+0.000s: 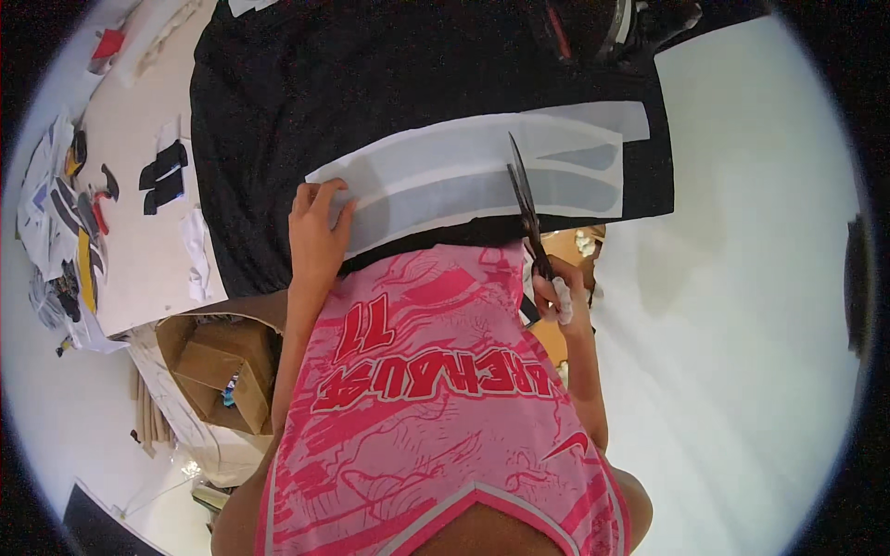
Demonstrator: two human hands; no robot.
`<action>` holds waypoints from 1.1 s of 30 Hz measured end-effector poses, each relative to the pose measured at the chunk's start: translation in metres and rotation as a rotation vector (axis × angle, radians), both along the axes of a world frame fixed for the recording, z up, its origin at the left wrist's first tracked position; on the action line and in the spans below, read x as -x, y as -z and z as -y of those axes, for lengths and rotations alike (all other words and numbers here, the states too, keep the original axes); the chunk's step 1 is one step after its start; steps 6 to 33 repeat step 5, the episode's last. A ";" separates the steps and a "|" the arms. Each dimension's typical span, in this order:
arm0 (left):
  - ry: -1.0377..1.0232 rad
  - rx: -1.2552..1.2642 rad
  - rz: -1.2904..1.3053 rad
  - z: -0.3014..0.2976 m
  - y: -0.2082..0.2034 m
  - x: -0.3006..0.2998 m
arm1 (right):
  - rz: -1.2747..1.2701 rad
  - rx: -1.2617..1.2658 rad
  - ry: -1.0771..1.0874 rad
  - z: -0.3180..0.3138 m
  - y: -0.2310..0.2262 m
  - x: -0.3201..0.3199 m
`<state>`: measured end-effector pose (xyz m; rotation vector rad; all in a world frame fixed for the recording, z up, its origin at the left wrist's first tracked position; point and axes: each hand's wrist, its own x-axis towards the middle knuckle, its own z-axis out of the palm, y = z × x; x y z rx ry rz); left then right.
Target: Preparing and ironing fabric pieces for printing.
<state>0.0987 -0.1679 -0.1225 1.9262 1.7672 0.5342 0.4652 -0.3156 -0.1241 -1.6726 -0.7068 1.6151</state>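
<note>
A pale paper sheet (436,195) printed with long grey-blue curved shapes lies across black fabric (269,120). My left hand (318,227) rests on the sheet's left end, fingers bent and apart, pressing from above. With my right hand (564,289) I hold dark scissors (526,206), their handles partly hidden by my fingers and a white wrapping. The blades are slightly parted and point away from me. They lie over the right part of the sheet, to the left of its narrow pointed shapes. Whether they touch the paper I cannot tell.
A dark machine-like object (607,32) stands on the fabric at the far right. To the left are small black pieces (165,178), a red-handled tool (99,213) and piled scraps (46,208). An open cardboard box (222,371) stands below the table's left edge.
</note>
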 end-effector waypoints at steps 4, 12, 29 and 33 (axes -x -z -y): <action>-0.027 0.044 0.059 0.010 0.006 0.001 | -0.015 0.013 -0.060 -0.008 -0.008 0.005; -0.018 0.045 0.058 0.011 0.008 0.002 | -0.033 0.014 -0.056 -0.009 -0.008 0.004; -0.018 0.045 0.058 0.011 0.008 0.002 | -0.033 0.014 -0.056 -0.009 -0.008 0.004; -0.018 0.045 0.058 0.011 0.008 0.002 | -0.033 0.014 -0.056 -0.009 -0.008 0.004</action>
